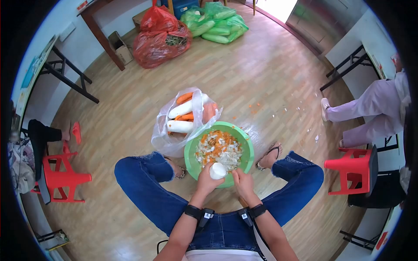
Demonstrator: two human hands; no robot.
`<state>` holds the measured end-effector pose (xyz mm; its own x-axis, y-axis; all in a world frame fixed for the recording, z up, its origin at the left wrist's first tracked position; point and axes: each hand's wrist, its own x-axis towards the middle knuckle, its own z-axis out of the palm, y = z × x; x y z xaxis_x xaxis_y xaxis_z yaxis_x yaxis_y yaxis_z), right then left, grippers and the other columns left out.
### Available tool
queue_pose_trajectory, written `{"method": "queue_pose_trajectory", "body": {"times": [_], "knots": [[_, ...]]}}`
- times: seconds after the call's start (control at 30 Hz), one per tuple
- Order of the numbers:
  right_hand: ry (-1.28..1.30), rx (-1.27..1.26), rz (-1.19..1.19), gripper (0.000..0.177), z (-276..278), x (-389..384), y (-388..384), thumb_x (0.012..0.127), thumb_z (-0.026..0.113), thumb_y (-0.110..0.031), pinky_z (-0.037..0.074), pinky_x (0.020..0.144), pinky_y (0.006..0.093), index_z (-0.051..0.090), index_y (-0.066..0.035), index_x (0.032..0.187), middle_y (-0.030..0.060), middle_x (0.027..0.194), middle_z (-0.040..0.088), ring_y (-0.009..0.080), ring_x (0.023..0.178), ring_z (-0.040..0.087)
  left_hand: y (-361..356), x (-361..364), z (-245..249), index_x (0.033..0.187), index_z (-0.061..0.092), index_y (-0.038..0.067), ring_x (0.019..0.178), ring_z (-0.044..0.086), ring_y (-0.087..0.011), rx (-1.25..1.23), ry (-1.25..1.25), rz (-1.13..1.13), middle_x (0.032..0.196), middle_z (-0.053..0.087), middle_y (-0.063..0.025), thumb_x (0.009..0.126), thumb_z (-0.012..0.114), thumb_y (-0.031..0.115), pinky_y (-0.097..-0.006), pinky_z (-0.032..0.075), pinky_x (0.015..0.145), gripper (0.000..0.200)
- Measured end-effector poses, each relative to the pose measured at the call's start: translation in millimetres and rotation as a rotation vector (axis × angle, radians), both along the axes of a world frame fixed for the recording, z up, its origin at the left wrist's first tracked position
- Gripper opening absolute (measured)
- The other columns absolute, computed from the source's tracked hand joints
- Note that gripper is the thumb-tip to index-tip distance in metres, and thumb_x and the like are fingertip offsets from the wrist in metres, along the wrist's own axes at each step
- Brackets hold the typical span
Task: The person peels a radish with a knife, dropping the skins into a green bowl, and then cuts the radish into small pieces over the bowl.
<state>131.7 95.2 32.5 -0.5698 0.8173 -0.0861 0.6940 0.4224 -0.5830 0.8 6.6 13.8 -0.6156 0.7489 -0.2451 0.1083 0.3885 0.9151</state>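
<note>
My left hand (206, 182) is closed around a cut piece of white radish (217, 171), its pale round end facing up. Close by on the right, my right hand (244, 183) is closed, thumb and fingers pressed together. What it grips is hidden, though a brown handle-like end (242, 202) shows just below it. Both hands are over the near rim of a green basin (249, 162). In the basin lie chopped white radish pieces (231, 153) and orange carrot pieces (214, 141).
A clear plastic bag (162, 138) of whole radishes and carrots stands against the basin. Scraps (254, 105) dot the floor. Red bags (161, 43) and green bags (222, 26) lie farther off. Red stools (65, 176) flank both sides; a person (370, 102) sits at right, another (52, 132) at left.
</note>
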Motion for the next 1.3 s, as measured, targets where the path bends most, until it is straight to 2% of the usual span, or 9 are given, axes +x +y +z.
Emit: {"method": "queue_pose_trajectory", "body": {"times": [0.1, 0.17, 0.67, 0.8, 0.87, 0.93, 1.07, 1.2, 1.3], "knots": [[0.022, 0.017, 0.142, 0.03, 17.8, -4.3, -8.0, 0.085, 0.048, -0.036, 0.041, 0.043, 0.0411, 0.051, -0.01, 0.071, 0.0114, 0.052, 0.053, 0.0298, 0.049, 0.055, -1.0, -0.5, -16.6, 0.102, 0.05, 0.005, 0.082, 0.059, -0.0195, 0.002, 0.156, -0.027, 0.09, 0.06, -0.0099, 0.055, 0.076, 0.018, -0.0303, 0.046, 0.071, 0.055], [0.012, 0.015, 0.18, 0.029, 19.5, -7.5, -8.3, 0.085, 0.049, -0.036, 0.041, 0.043, 0.0403, 0.05, -0.01, 0.071, 0.0106, 0.052, 0.053, 0.0291, 0.048, 0.055, -2.2, -2.0, -18.1, 0.106, 0.049, 0.003, 0.096, 0.054, -0.03, -0.065, -0.013, -0.048, 0.102, 0.055, -0.0163, 0.053, 0.077, 0.026, -0.0357, 0.043, 0.082, 0.065], [-0.072, 0.18, 0.203, 0.03, -4.7, -7.6, -5.4, 0.083, 0.051, -0.037, 0.042, 0.044, 0.0387, 0.049, -0.01, 0.07, 0.0087, 0.053, 0.054, 0.0275, 0.048, 0.054, 2.8, 1.2, -0.8, 0.092, 0.052, 0.001, 0.083, 0.058, -0.0302, -0.048, 0.002, 0.025, 0.088, 0.059, -0.0161, 0.054, 0.074, 0.02, -0.0366, 0.046, 0.071, 0.048], [-0.048, 0.192, 0.201, 0.032, -8.4, -7.7, -5.0, 0.083, 0.05, -0.039, 0.042, 0.044, 0.0397, 0.049, -0.01, 0.07, 0.0095, 0.053, 0.054, 0.0288, 0.048, 0.054, 1.8, -0.4, 0.8, 0.095, 0.051, 0.001, 0.084, 0.058, -0.0299, -0.094, 0.001, 0.001, 0.09, 0.059, -0.0166, 0.054, 0.074, 0.021, -0.036, 0.046, 0.072, 0.051], [-0.048, 0.185, 0.199, 0.033, -17.7, -4.0, -2.0, 0.083, 0.049, -0.04, 0.042, 0.045, 0.0406, 0.05, -0.01, 0.069, 0.0104, 0.054, 0.054, 0.0298, 0.049, 0.055, 1.6, -0.9, 1.8, 0.105, 0.049, 0.002, 0.087, 0.059, -0.0211, -0.112, 0.011, -0.019, 0.094, 0.06, -0.0126, 0.055, 0.077, 0.021, -0.0314, 0.047, 0.074, 0.06], [-0.321, 0.088, 0.037, 0.035, -36.8, 5.7, 5.0, 0.084, 0.048, -0.039, 0.042, 0.047, 0.0428, 0.052, -0.008, 0.069, 0.0133, 0.055, 0.055, 0.0327, 0.053, 0.056, 2.0, 3.5, 0.6, 0.105, 0.048, 0.002, 0.087, 0.059, -0.0203, -0.043, 0.008, -0.011, 0.094, 0.06, -0.0118, 0.055, 0.077, 0.02, -0.0313, 0.047, 0.075, 0.06], [-0.319, 0.055, 0.047, 0.035, -36.2, 4.6, 3.6, 0.086, 0.046, -0.038, 0.042, 0.048, 0.0445, 0.054, -0.007, 0.07, 0.0162, 0.055, 0.055, 0.0347, 0.055, 0.056, 6.1, 0.0, 18.2, 0.107, 0.047, 0.002, 0.089, 0.057, -0.0182, 0.032, -0.059, -0.046, 0.095, 0.059, -0.0098, 0.056, 0.077, 0.018, -0.0309, 0.046, 0.077, 0.061], [-0.042, -0.016, -0.073, 0.033, -8.8, -0.3, -0.8, 0.085, 0.047, -0.037, 0.042, 0.045, 0.0446, 0.054, -0.009, 0.069, 0.0143, 0.052, 0.054, 0.0318, 0.05, 0.056, 3.0, -1.1, 5.5, 0.105, 0.048, 0.003, 0.088, 0.057, -0.019, 0.038, 0.02, -0.016, 0.093, 0.058, -0.0102, 0.055, 0.076, 0.017, -0.0309, 0.046, 0.076, 0.059], [-0.007, 0.007, 0.037, 0.03, 16.6, -4.0, -9.3, 0.085, 0.049, -0.035, 0.041, 0.044, 0.0432, 0.052, -0.009, 0.069, 0.0133, 0.054, 0.054, 0.0311, 0.048, 0.055, 1.8, -1.1, -2.6, 0.096, 0.05, 0.004, 0.085, 0.055, -0.0317, 0.029, 0.125, -0.008, 0.088, 0.056, -0.015, 0.051, 0.074, 0.021, -0.0383, 0.045, 0.073, 0.054]]}}
